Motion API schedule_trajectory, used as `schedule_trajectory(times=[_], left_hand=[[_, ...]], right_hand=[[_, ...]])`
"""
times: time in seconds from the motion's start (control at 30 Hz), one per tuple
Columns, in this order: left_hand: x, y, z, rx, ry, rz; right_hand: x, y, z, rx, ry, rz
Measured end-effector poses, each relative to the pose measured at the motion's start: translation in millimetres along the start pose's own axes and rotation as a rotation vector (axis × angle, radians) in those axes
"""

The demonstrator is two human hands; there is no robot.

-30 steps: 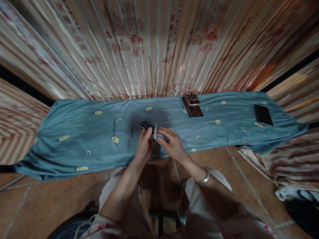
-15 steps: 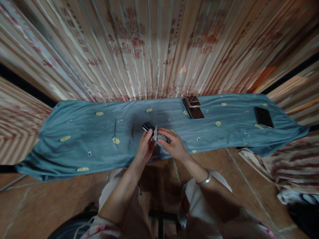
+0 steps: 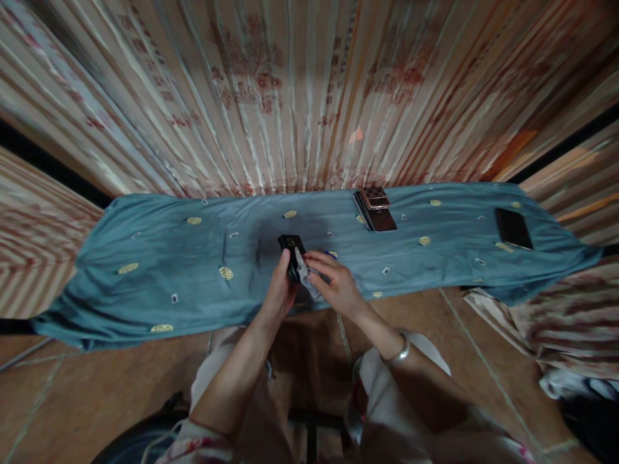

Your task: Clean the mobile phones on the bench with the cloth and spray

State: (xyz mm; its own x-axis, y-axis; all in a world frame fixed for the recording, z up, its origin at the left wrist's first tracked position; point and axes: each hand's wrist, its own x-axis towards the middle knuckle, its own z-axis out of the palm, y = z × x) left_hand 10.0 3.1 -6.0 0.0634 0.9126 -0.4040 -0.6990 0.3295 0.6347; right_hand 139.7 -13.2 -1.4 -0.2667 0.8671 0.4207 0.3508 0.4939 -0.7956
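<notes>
Small black phone [image 3: 291,252] clamped in left hand [image 3: 279,291] fingers above table's near edge, right hand [image 3: 335,283] fingers pinching grey cloth [image 3: 305,276] against it; hard rubbing could dislodge phone.

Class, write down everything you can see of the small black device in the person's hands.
The small black device is a dark, glossy, boxy slab, its upper end showing a faint round detail. It is held lengthwise above the blue cloth. The left hand grips its lower part; the right hand presses a pale rag against its side.
</notes>
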Motion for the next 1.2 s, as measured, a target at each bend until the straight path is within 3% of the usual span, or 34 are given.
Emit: schedule_trajectory(times=[0.23,0.5,0.73,0.9,1.03,1.2], left_hand=[[-5.1,-8.2,7.7,-0.063,0.119,0.018],[-10.8,-25.3,7.5,0.19,-0.002,0.014],[-7.9,-15.9,-1.6,0.551,-0.148,0.279],[-13.9,-7.7,-1.7,0.718,-0.185,0.331],[-18.3,-8.4,-1.7,0.604,-0.123,0.177],[-15.7,-11.0,8.7,0.24,-0.024,0.037]], right_hand=[[-4.9,-10.6,3.4,-0.238,-0.046,-0.178],[7.6,6.6,-13.1,-0.267,0.069,-0.047],[7.0,-5.3,-18.9,-0.136,0.023,-0.145],[11.1,-0.9,-23.3,-0.111,0.018,-0.09],[13.5,9.3,-23.9,-0.03,0.053,0.088],[14.2,9.9,-14.7,0.079,0.104,0.211]])
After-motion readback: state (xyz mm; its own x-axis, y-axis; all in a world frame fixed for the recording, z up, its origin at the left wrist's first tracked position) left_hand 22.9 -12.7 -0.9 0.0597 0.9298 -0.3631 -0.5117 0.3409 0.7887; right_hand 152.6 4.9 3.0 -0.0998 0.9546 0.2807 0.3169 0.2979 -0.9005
